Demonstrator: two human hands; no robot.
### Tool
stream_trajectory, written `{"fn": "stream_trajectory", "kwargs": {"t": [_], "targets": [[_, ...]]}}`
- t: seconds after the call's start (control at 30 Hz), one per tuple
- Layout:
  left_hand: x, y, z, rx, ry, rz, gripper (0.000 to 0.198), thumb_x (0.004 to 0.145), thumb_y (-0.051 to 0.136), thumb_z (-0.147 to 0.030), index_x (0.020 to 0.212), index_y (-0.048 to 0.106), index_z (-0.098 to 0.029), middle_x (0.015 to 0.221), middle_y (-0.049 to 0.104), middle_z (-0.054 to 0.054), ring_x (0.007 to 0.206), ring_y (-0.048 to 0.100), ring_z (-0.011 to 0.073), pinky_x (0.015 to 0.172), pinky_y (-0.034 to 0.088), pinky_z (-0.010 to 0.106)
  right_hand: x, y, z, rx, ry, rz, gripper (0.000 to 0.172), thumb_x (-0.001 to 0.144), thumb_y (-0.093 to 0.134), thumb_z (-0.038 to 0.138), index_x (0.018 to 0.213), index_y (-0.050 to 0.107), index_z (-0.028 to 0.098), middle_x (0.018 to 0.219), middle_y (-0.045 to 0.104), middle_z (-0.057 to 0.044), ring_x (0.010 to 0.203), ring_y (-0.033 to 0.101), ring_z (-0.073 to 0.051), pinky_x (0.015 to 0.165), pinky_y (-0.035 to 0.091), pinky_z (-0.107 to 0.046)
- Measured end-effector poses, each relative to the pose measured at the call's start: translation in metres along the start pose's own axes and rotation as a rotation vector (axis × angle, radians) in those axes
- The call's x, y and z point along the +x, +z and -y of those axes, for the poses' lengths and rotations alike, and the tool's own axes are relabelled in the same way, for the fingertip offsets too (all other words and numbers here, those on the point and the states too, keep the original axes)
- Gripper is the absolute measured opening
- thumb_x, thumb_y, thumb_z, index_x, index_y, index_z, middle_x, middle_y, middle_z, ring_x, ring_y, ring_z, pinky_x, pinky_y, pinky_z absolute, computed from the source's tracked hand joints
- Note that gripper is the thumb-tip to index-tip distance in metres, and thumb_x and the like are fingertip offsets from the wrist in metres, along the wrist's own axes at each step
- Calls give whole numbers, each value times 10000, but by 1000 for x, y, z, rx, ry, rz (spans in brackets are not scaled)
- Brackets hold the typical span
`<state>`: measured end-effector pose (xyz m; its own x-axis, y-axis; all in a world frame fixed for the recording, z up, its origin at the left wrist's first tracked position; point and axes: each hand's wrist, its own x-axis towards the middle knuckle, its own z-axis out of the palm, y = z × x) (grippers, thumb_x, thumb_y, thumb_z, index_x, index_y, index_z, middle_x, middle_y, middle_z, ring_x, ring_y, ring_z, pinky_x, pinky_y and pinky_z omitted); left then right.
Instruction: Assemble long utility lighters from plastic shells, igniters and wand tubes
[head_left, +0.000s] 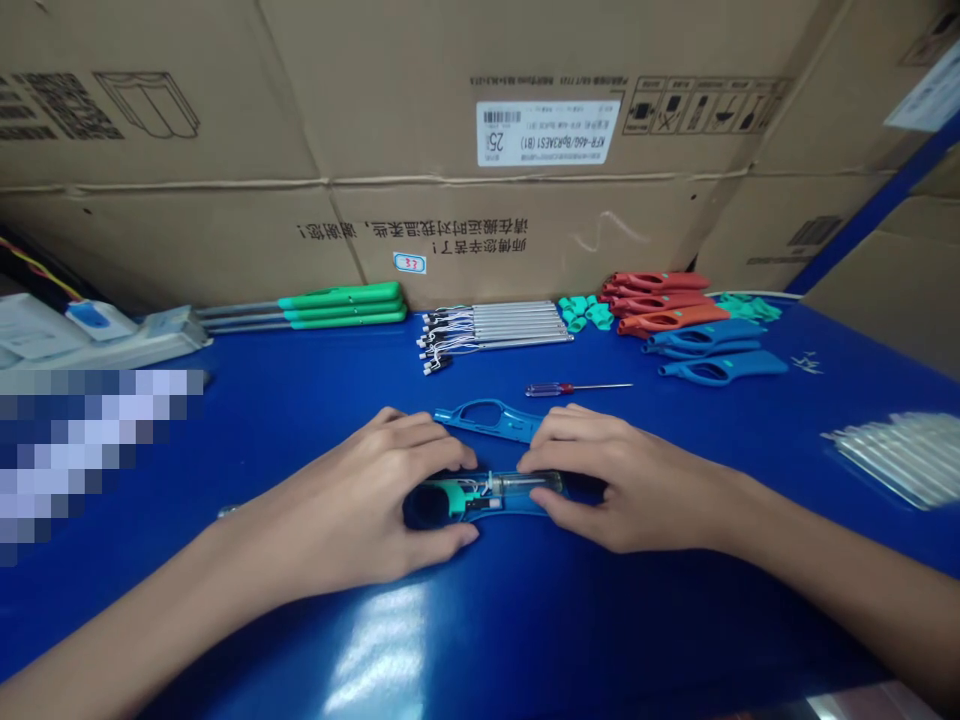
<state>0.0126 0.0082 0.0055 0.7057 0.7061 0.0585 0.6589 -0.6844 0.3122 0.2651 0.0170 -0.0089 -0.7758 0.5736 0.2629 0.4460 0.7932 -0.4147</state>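
In the middle of the table lies an open blue lighter handle half (pixel 510 510). Inside it sit a teal trigger (pixel 456 494), a clear fuel tank (pixel 525 484) and thin white wires. My left hand (pixel 367 490) curls round its left end, fingers behind and thumb in front. The metal tube (pixel 227 511) pokes out beyond that wrist, mostly hidden. On the other end, my right hand (pixel 615 475) grips the handle and tank between fingers and thumb. Just behind lies a second blue handle half (pixel 487 418), partly covered by my right fingers.
A screwdriver (pixel 577 388) lies beyond my hands. Along the cardboard wall (pixel 420 130) are green lighters (pixel 345 305), metal tubes with wires (pixel 517 325), teal triggers (pixel 585 311), red handle halves (pixel 660 295) and blue ones (pixel 720 367). Clear tanks (pixel 904 458) lie right; a power strip (pixel 150 338) left.
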Motion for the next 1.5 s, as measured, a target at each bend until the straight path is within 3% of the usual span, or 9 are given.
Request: {"fn": "stream_trajectory", "kwargs": {"t": [0.37,0.5,0.7,1.5], "targets": [[-3,-7,7,-55,-19,51,211,836,685,-381,977,662,-226,981,682,5,920,622,201,846,427,315,1,1,1,30,-25,-8,156,873,586,103,901,738,119,860,673,-69,824,606,-166,872,440,-321],[-4,-15,10,-54,-15,69,119,899,583,-293,965,671,-245,948,694,-10,890,624,180,835,418,300,2,2,-1,40,-34,-14,153,870,588,95,901,737,109,855,672,-74,818,603,-167,841,446,-318],[-4,-19,18,-33,-3,122,162,923,528,-211,839,662,-246,838,678,-34,814,609,150,821,385,294,0,2,0,49,-35,-19,151,869,590,86,894,737,111,847,670,-73,810,604,-165,837,449,-319],[0,-12,16,-25,-28,55,145,880,515,-181,845,650,-221,783,677,-37,757,599,149,779,400,285,1,3,1,56,-41,-18,150,867,587,85,892,731,113,849,669,-72,800,596,-156,820,448,-300]]}}
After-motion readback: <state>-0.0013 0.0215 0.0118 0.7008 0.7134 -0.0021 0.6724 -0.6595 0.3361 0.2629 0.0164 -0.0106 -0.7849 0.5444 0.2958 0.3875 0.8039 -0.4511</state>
